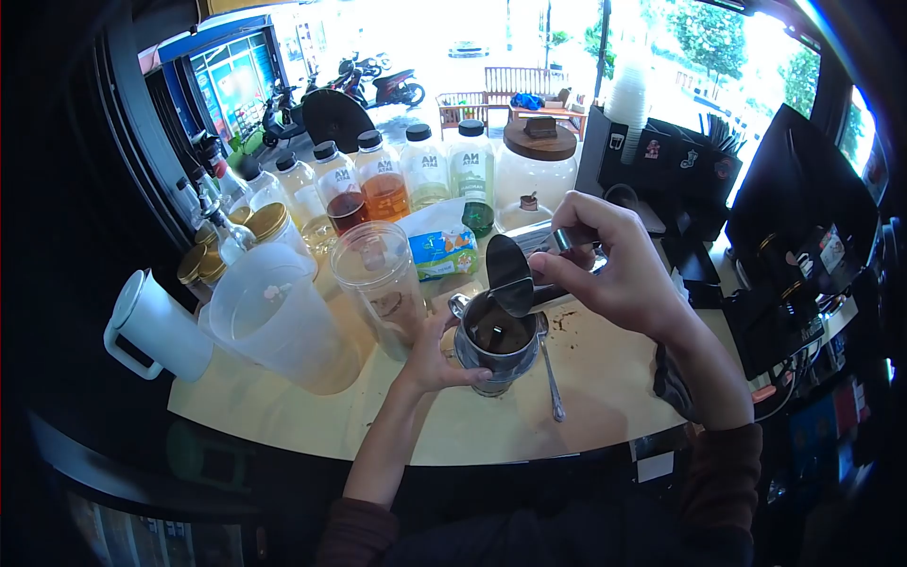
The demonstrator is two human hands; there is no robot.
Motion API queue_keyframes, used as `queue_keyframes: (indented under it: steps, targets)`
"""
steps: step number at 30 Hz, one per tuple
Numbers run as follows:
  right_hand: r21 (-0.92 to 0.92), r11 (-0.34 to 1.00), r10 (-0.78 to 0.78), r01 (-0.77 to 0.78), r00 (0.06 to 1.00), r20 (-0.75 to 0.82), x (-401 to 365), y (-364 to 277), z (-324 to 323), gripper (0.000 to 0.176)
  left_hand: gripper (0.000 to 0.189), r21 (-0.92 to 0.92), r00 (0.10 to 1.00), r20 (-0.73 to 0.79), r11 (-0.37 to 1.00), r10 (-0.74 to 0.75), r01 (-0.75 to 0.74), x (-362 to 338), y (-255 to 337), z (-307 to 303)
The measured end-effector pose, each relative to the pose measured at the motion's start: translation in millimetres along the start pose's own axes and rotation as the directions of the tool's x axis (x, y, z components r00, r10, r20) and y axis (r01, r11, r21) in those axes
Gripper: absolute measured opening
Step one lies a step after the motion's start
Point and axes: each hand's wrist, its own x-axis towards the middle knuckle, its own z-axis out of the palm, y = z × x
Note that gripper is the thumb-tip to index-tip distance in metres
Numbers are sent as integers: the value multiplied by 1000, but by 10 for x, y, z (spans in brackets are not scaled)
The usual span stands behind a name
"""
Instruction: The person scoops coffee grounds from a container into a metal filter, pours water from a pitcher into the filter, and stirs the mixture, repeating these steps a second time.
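Note:
My left hand [436,362] is closed around the side of a metal coffee dripper [493,357]. The dripper stands upright on what looks like a small glass [492,387], largely hidden under it. Inside are brown contents and a short metal post. My right hand [619,269] grips the handle of a shiny metal pot [550,295], tilted over the dripper with its round hinged lid [511,274] raised. Any stream from the pot cannot be made out. A spoon [554,389] lies just right of the dripper, near scattered dark grounds [564,322].
Left of my hands stand a clear jar [375,274], a large translucent pitcher [274,321] and a white jug [156,326]. Syrup bottles [383,184], a tissue pack [442,250] and a wood-lidded jar [537,175] line the back. A dark monitor [789,189] stands right.

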Motion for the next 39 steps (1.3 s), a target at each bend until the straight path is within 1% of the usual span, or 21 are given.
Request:
queue_keyframes:
  steps: [3,5,7,11,13,14,16,18,20,21,22,24,25,27,28,30,31,32,34,38,39]
  targets:
    - [-15,1000,-9,8,1000,-10,-2,28,-26,28,100,13,1000,-9,1000,20,-20,-1,16,19]
    - [-22,1000,-14,13,1000,-17,-14,39,-53,27,84,-13,996,-69,998,55,-56,22,92,54]
    - [13,1000,-6,6,1000,15,-37,49,-93,23,84,-13,995,-71,998,63,-64,14,50,51]
    - [32,999,-21,21,1000,-12,-111,116,-139,21,83,-29,995,-77,997,66,-69,21,75,55]
    - [71,995,67,-64,997,-49,-153,201,-159,20,83,-28,995,-79,997,64,-67,12,46,49]
    - [70,995,69,-65,996,-51,-167,242,-183,20,84,-26,995,-84,998,63,-65,9,35,49]
    - [234,961,176,-147,979,-108,-187,363,-247,20,84,-46,995,-81,997,55,-59,13,73,60]
    - [249,961,161,-123,977,-141,-267,718,-291,21,84,-65,996,-79,996,49,-54,18,86,66]
    - [326,935,209,-142,961,-180,-371,1022,-320,21,85,-92,997,-75,995,35,-42,15,85,69]
    - [470,867,277,-164,944,-182,-434,996,-264,21,85,-91,997,-76,995,35,-42,15,87,68]
    - [471,867,276,-164,944,-181,-510,1071,-238,21,85,-94,996,-79,995,28,-36,16,88,71]
    - [475,843,396,-253,889,-229,-699,1422,-188,20,86,-96,996,-84,995,20,-28,11,88,73]
    - [475,842,397,-254,889,-228,-792,1555,-150,20,86,-95,996,-87,995,20,-28,10,88,75]
    - [677,692,518,-250,826,-224,-986,1789,-72,18,86,-96,996,-89,995,20,-28,8,81,76]
    - [676,693,519,-252,825,-224,-1074,1881,-39,18,86,-97,997,-81,995,9,-17,6,74,71]
    - [777,597,557,-200,800,-222,-1216,2019,17,17,86,-98,997,-77,995,-2,-6,5,67,68]
    - [798,570,576,-196,788,-218,-1271,2063,34,16,86,-98,996,-84,995,-4,-4,3,70,68]
    - [798,569,577,-198,788,-216,-1307,2111,54,16,86,-98,996,-90,995,-7,-2,-2,74,70]
    - [818,560,572,-135,777,-263,-1375,2199,98,14,86,-111,995,-92,994,-27,17,-14,105,78]
    - [816,566,578,-119,763,-289,-1459,2263,143,12,87,-129,995,-87,991,-43,31,-21,45,65]
    - [765,612,606,-201,741,-290,-1462,2238,135,11,87,-130,996,-82,991,-44,33,-24,44,68]
